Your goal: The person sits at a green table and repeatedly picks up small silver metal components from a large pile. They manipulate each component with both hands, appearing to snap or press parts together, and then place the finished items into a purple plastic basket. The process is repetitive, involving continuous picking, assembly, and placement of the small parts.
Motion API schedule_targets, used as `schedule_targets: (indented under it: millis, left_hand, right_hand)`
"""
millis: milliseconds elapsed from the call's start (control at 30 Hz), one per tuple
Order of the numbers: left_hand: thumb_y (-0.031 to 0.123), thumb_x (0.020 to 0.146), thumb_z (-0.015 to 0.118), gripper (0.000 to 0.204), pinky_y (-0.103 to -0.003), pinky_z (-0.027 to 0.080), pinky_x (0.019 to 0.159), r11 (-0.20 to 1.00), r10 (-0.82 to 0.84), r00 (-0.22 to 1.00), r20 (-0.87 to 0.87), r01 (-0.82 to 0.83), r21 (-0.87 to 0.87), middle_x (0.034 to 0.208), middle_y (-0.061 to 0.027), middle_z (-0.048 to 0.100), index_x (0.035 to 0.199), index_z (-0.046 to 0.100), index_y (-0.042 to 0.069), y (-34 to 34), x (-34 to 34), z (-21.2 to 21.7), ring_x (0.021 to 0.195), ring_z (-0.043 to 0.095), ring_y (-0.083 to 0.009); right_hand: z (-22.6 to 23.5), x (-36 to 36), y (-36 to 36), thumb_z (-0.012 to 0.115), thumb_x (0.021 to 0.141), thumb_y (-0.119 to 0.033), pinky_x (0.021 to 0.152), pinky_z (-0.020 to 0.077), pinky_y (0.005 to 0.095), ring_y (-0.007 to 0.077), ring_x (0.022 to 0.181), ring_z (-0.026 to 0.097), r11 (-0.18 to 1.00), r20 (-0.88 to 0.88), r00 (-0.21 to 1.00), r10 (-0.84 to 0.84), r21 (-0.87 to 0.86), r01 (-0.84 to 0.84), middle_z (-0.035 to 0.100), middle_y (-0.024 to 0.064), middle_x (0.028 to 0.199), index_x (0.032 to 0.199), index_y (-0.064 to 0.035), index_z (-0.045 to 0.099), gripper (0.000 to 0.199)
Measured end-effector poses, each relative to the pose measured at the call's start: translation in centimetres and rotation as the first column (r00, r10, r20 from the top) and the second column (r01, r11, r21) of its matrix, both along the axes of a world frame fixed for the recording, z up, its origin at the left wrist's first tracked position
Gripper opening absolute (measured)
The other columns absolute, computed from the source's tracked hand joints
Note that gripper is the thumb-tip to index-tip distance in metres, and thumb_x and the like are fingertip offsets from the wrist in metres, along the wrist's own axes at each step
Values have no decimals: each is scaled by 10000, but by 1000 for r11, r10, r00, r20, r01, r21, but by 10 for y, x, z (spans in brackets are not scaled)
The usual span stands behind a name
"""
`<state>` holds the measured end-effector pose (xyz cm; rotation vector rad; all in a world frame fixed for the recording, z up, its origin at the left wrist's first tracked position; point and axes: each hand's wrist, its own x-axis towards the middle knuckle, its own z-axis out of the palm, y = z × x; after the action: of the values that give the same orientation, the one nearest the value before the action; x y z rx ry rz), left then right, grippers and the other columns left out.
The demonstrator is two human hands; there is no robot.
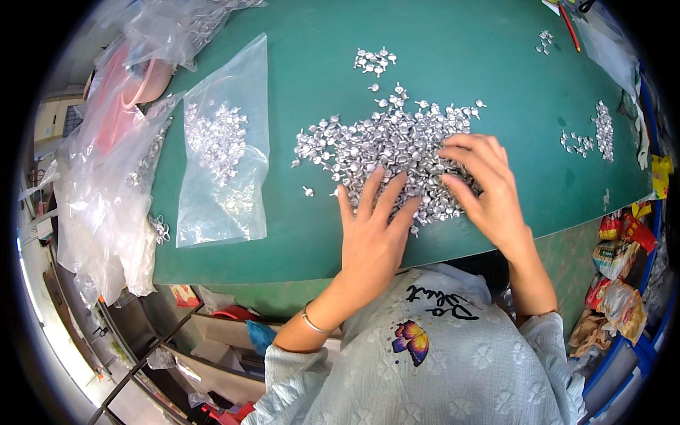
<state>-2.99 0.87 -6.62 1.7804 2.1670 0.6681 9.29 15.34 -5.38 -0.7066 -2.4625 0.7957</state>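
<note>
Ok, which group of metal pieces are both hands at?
The big central pile: the left hand and right hand are both at it; smaller groups lie apart from them.

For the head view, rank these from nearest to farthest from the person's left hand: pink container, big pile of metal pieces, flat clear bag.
1. Big pile of metal pieces: right at the left hand's fingertips.
2. Flat clear bag: left of the hand.
3. Pink container: farther left, toward the table's far side.

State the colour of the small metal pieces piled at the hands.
The pieces are silver-grey, best seen in the head view.
</note>
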Motion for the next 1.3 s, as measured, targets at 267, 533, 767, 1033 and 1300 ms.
schedule_targets:
  millis: [267, 533, 767, 1033, 1300]
  left_hand:
    - [26, 765, 606, 250, -592, 157, 1016, 983, 160, 985, 62, -165, 76, 1177, -70, 516, 1004, 606, 99, -16, -15, -5, 1204, 389, -324]
    - [43, 770, 612, 255, -608, 179, 996, 959, 260, 963, 71, -266, 102, 1175, -106, 481, 1022, 578, 56, -19, -24, -5, 1189, 381, -347]
    - [8, 739, 624, 265, -587, 195, 997, 950, 204, 965, 165, -236, 203, 1139, -109, 495, 997, 589, 53, -18, -11, -8, 1126, 443, -319]
    - [1, 713, 647, 269, -570, 216, 990, 944, 207, 953, 221, -254, 210, 1085, -97, 505, 973, 602, 56, -20, -10, -7, 1038, 477, -291]
    - [-37, 681, 676, 294, -458, 374, 927, 905, 219, 917, 333, -319, 283, 1001, -108, 558, 963, 619, 24, -20, -8, 2, 930, 547, -264]
  right_hand:
    - [-7, 10, 5, 665, 678, -56, 781, 337, 359, 238, 911, 503, 953, 132, 990, -40, 303, -2, 565, 30, 933, 820, -65, 597, 158]
    - [2, 3, -39, 686, 676, -107, 827, 323, 389, 254, 993, 482, 981, 160, 976, 149, 97, -165, 536, 51, 1012, 899, -69, 592, 245]
    - [-11, 16, -27, 686, 654, -62, 802, 320, 372, 240, 921, 502, 970, 121, 992, -28, 245, -2, 562, 38, 953, 845, -75, 606, 208]
    - [-12, -21, -28, 680, 679, -50, 761, 320, 346, 200, 821, 497, 971, 35, 997, -65, 234, 55, 553, 17, 868, 844, -68, 618, 177]
    - [-10, -21, -26, 660, 704, -16, 742, 333, 322, 193, 785, 512, 996, -43, 997, -70, 55, 73, 574, 35, 816, 808, -51, 610, 120]
